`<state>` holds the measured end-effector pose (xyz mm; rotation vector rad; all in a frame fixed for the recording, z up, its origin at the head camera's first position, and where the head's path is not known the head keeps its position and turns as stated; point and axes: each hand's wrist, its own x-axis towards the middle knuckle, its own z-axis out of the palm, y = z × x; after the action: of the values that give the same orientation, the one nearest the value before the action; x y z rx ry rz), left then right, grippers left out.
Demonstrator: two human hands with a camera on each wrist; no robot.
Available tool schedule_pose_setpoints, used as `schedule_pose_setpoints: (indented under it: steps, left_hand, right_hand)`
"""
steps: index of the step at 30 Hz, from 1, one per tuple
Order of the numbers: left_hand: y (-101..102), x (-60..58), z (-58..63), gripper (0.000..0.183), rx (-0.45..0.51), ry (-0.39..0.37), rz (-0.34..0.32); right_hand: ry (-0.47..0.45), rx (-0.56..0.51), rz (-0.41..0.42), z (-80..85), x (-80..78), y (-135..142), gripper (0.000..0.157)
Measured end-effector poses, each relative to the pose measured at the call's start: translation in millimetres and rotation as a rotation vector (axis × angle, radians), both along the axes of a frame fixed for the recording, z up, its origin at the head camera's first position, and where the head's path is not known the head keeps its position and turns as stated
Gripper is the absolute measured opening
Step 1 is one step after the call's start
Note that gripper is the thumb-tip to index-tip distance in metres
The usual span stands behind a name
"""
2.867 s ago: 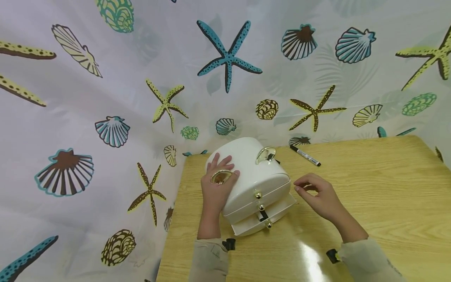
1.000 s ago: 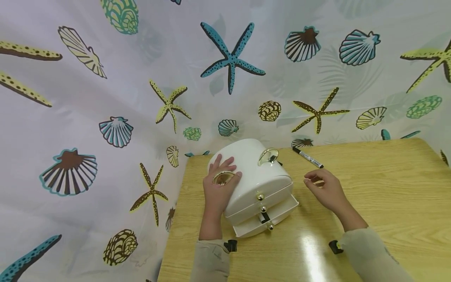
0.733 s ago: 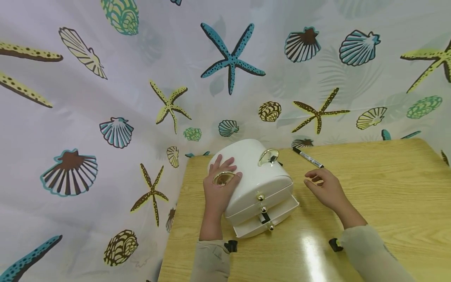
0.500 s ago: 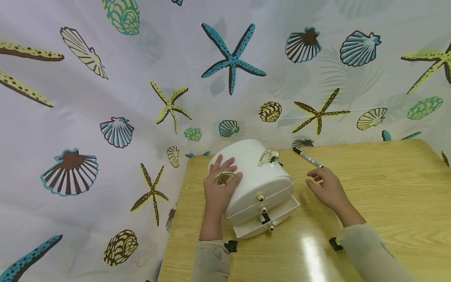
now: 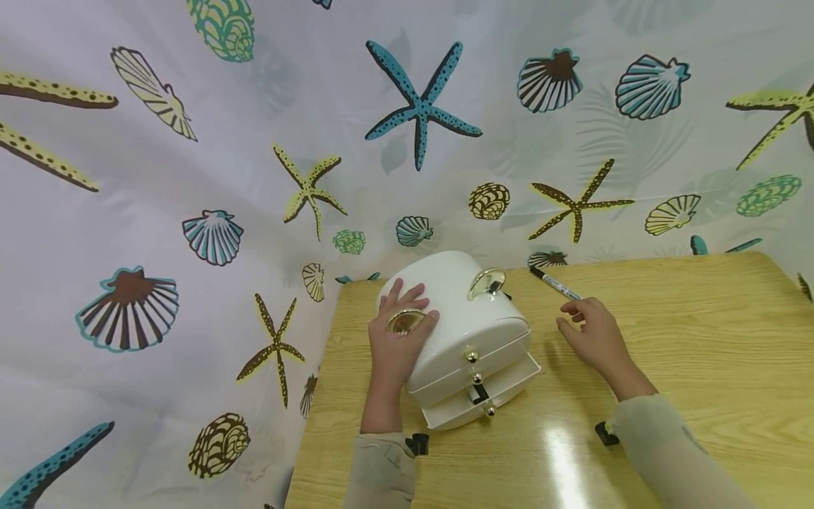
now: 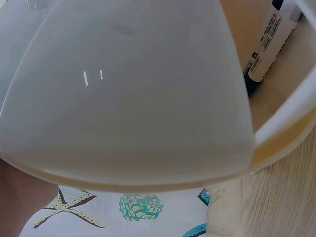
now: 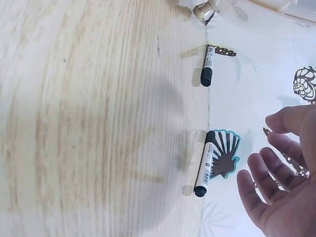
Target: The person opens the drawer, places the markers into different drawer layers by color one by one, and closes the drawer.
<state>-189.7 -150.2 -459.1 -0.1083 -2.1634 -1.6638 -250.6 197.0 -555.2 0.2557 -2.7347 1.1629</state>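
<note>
A glossy white drawer box [image 5: 454, 283] with gold knobs and gold ring handles stands on the wooden table. Its lowest drawer [image 5: 445, 412] is pulled out, and a marker [image 6: 265, 44] lies inside. My left hand [image 5: 396, 346] rests on the box top, fingers spread, around one gold handle [image 5: 404, 322]. To the right of the box, my right hand [image 5: 596, 338] hovers over the table with loosely bent fingers and nothing in them. Just beyond its fingertips lies a black-capped marker [image 5: 555, 283]. In the right wrist view that marker [image 7: 205, 163] lies apart from the hand [image 7: 284, 182].
Another marker [image 7: 207, 66] lies behind the box, mostly hidden in the head view. Patterned cloth [image 5: 420, 198] with starfish and shells hangs behind and left of the table [image 5: 687, 339]. The second gold handle [image 5: 487, 283] sticks up from the box.
My right hand has drawn away from the box's right side, moving right and slightly back toward the loose marker. My left hand, the box and its pulled-out drawer stay in place.
</note>
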Motion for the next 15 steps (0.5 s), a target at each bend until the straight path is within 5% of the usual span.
schedule_pose_setpoints:
  steps: [15]
  left_hand:
    - [0.6, -2.3, 0.0, 0.022, 0.022, -0.001, -0.004]
  right_hand:
    - [0.021, 0.045, -0.053, -4.8, -17.2, 3.8, 0.032]
